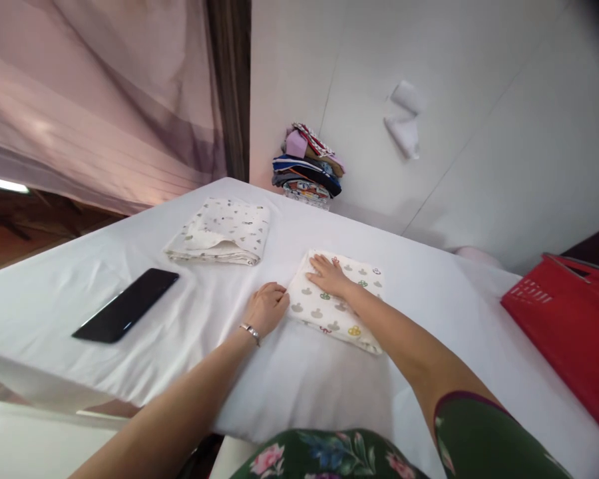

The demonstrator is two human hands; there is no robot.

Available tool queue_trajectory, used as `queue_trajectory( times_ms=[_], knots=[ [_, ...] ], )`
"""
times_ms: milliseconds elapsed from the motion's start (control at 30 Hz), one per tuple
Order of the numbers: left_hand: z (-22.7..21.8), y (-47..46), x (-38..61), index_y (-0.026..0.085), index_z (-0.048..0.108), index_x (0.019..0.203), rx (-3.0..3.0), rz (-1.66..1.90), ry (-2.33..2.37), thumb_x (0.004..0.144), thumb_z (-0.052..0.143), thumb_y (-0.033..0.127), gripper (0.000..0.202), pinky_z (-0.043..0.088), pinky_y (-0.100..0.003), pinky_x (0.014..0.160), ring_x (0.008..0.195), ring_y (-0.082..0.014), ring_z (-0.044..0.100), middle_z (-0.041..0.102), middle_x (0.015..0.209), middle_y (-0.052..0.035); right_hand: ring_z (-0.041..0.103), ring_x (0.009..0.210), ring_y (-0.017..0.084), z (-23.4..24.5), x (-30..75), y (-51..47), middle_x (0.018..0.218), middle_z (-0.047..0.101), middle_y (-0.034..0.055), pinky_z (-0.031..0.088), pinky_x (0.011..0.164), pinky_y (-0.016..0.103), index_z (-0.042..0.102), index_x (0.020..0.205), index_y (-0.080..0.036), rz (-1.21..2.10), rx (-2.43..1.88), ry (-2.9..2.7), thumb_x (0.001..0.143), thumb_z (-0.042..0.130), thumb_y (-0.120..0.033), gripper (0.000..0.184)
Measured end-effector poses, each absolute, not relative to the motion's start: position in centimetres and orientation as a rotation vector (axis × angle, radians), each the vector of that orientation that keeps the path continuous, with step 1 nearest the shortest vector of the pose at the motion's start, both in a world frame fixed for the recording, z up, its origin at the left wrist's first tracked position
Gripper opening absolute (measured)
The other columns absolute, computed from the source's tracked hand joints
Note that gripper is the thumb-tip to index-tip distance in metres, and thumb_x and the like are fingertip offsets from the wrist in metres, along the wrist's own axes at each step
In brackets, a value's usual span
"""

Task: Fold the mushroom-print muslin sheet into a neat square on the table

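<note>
A white folded cloth (pixel 317 314) printed with grey, red, green and yellow mushroom-like shapes lies on the white-covered table in front of me. My right hand (pixel 329 276) rests flat on its upper left part, fingers spread. At the cloth's left edge is my left hand (pixel 267 309), fingers curled and drawn together, with a silver bracelet on the wrist; its fingertips meet the edge and are partly hidden. Farther left sits a second folded cloth (pixel 224 229), white with small scattered prints, its layers slightly raised at the front.
A black phone (pixel 127 306) lies on the left of the table (pixel 419 286). Stacked folded clothes (pixel 307 166) stand against the wall at the back. On the right is a red basket (pixel 564 313). A pinkish curtain (pixel 104 100) hangs at the left.
</note>
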State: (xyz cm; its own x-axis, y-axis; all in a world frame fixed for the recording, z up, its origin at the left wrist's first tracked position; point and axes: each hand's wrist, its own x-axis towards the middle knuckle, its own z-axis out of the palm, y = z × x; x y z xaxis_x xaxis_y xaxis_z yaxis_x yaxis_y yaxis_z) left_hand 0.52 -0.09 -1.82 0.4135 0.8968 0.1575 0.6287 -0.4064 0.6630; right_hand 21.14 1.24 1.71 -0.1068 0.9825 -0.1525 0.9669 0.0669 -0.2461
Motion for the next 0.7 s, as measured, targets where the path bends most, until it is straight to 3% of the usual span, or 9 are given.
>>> queue_trajectory(
  times_ms=[400,500,700],
  knots=[
    [-2.2,0.4,0.5,0.022,0.066,0.059,2.131,0.690,1.350,0.079,0.038,0.038,0.038,0.042,-0.033,0.093,0.104,-0.0204,0.055,0.066,0.101,-0.0010,0.009,0.140,0.026,2.2,19.7,-9.5,0.151,0.019,0.0093,0.011,0.110,0.051,0.024,0.143,-0.021,0.316,-1.899,-2.375,0.090,0.028,-0.057,0.064],
    [-2.1,0.5,0.3,0.022,0.068,0.061,2.043,0.678,1.368,0.077,0.039,0.043,0.038,0.043,-0.032,0.091,0.100,-0.0203,0.058,0.066,0.104,-0.0015,0.009,0.140,0.026,2.5,19.8,-10.7,0.152,0.015,0.0090,0.006,0.111,0.051,0.022,0.144,-0.021,0.182,-1.838,-2.352,0.091,0.027,-0.057,0.065],
    [-2.3,0.7,0.4,0.024,0.068,0.063,1.995,0.637,1.421,0.073,0.041,0.044,0.035,0.043,-0.032,0.092,0.102,-0.0219,0.058,0.066,0.104,-0.0006,0.011,0.139,0.027,0.2,20.5,-13.1,0.151,0.018,0.0113,0.008,0.112,0.051,0.023,0.143,-0.017,0.128,-1.880,-2.359,0.089,0.040,-0.051,0.066]
  ],
)
